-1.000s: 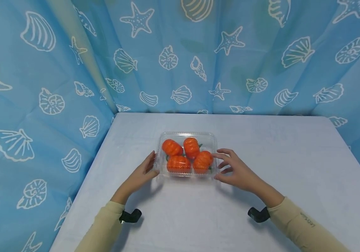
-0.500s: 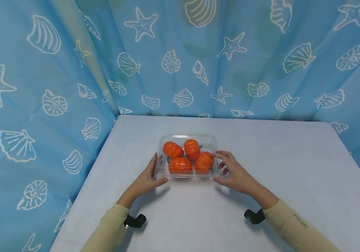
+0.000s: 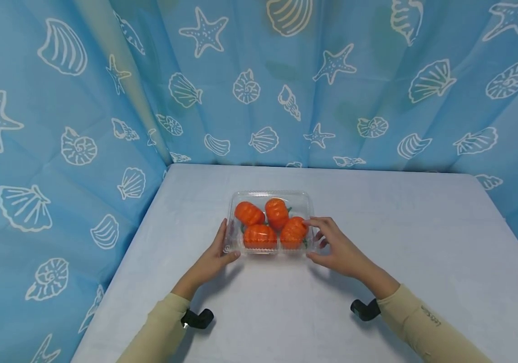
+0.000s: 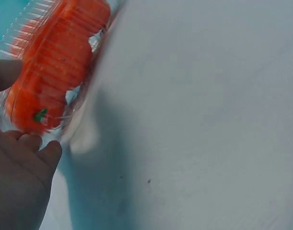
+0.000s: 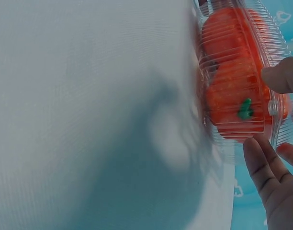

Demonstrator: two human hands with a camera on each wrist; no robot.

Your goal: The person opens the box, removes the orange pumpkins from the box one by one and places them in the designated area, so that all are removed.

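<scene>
Left of centre in the head view, one end of a clear lidded box (image 3: 268,193) is held by the left hand (image 3: 208,262), part-curled, thumb at the near edge. At mid-frame, on or just above the white table (image 3: 404,217), four orange pumpkins (image 3: 259,236) are enclosed in the box, presumably so that none can roll. Right of centre, the opposite end is held by the right hand (image 3: 344,253), likewise part-curled, probably so that the weight is shared evenly.
</scene>
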